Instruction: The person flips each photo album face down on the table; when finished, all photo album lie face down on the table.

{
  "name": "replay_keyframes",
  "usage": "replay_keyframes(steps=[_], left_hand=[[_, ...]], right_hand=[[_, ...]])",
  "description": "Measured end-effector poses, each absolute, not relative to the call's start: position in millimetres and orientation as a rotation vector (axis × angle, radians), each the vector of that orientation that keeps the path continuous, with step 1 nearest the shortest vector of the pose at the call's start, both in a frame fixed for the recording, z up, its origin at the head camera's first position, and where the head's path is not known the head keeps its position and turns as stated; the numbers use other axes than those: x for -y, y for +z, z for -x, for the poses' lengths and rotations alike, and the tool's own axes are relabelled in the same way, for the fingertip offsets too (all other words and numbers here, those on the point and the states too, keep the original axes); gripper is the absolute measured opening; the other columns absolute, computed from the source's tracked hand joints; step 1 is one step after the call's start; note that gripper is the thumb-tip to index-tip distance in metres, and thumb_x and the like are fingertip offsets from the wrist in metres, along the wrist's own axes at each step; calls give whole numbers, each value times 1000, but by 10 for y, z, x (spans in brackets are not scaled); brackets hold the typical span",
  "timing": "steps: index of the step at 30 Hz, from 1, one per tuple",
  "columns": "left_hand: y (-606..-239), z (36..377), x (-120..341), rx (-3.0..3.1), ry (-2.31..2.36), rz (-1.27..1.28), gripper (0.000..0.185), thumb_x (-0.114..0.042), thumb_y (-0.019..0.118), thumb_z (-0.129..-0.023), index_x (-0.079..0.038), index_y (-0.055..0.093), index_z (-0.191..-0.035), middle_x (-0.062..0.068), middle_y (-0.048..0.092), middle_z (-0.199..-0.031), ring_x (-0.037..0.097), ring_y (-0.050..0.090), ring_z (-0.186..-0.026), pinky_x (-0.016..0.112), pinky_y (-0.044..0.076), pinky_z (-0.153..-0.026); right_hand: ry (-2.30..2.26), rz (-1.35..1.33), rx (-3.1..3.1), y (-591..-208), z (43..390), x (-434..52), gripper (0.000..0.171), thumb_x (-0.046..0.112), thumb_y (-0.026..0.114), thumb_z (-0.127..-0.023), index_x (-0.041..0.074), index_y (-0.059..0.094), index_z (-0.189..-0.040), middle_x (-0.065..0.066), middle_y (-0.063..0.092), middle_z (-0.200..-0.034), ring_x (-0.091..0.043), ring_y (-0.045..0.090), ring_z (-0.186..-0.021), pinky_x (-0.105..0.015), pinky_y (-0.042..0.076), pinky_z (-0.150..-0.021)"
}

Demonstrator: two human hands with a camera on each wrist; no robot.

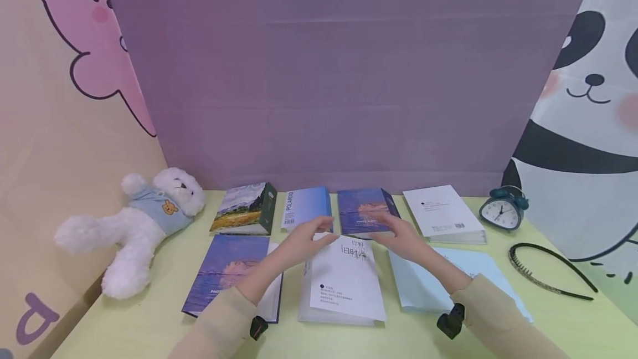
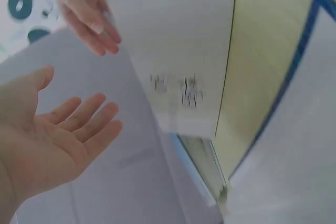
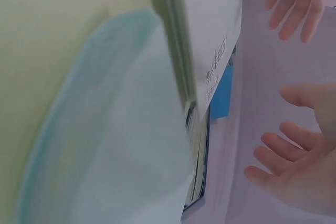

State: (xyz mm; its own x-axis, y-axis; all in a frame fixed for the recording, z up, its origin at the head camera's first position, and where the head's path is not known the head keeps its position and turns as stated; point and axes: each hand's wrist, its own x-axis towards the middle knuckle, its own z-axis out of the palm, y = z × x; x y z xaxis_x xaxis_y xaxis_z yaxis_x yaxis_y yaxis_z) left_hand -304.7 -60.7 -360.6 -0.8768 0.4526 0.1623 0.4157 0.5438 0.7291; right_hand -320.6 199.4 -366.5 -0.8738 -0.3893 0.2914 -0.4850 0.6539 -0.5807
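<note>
both hands hover in the middle of the head view, palms facing each other with fingers straight and spread loose, holding nothing. the left hand [image 1: 305, 241] sits just left of centre, the right hand [image 1: 401, 237] just right of it, and there's a gap between them right over the top edge of the white booklet [image 1: 344, 281]. that booklet lies flat at lower centre of the frame on the yellow-green table [image 1: 573, 320], black characters near its upper end; whether the fingertips actually touch it, i can't tell. wrist views show open palms too, blurry though.

around it: a purple sunset album [image 1: 226, 273] at lower left, partly under the left forearm, and a pale blue book [image 1: 433, 287] at lower right under the right forearm. behind the hands runs a row of four: a landscape album [image 1: 244, 209], a blue polaroid album [image 1: 305, 206], a dark blue photo album [image 1: 364, 210] and a white book [image 1: 443, 214]. a white teddy bear [image 1: 139, 226] lies at far left, a teal alarm clock [image 1: 503, 210] and a black headband [image 1: 548, 270] at right.
</note>
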Motion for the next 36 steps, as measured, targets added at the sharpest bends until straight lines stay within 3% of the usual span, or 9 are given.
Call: replay_keyframes(steps=[10,16,22,31,36], left_hand=[[-3673,2943,162,-2709,1119,-857,54,-42,54,-94,-12,46,-138,4,55,-134,20,52,-123,37,45,-100],[-3772,2906,-81,-2654,1099,-876,56,-46,56,-91,-18,46,-138,-1,57,-132,15,53,-122,32,46,-98],[-3812,2860,-287,-2598,1104,-972,54,-40,59,-91,-13,47,-137,1,58,-130,15,56,-118,25,47,-95],[-3877,2795,-418,-2484,1130,-979,53,-38,59,-92,-13,48,-137,3,58,-131,16,58,-116,23,47,-94],[-3913,2777,-426,-2447,1085,-953,55,-39,58,-92,-14,45,-139,3,53,-137,15,57,-117,24,47,-95]], right_hand=[[926,-649,2863,-3796,2886,-2336,54,29,64,-89,1,50,-132,-22,52,-133,-44,49,-120,-57,44,-94],[942,-658,2923,-3856,2701,-2487,58,31,67,-86,0,50,-132,-24,51,-133,-45,50,-117,-55,45,-93],[962,-671,2956,-3859,2568,-2586,65,35,69,-84,-1,48,-133,-25,49,-135,-46,48,-119,-56,44,-94],[886,-644,2975,-3887,2451,-2746,66,32,73,-80,-7,50,-128,-28,50,-131,-47,48,-119,-54,46,-92],[836,-615,2985,-3904,2388,-2785,72,33,76,-77,-9,49,-129,-30,50,-128,-49,45,-118,-59,42,-93]])
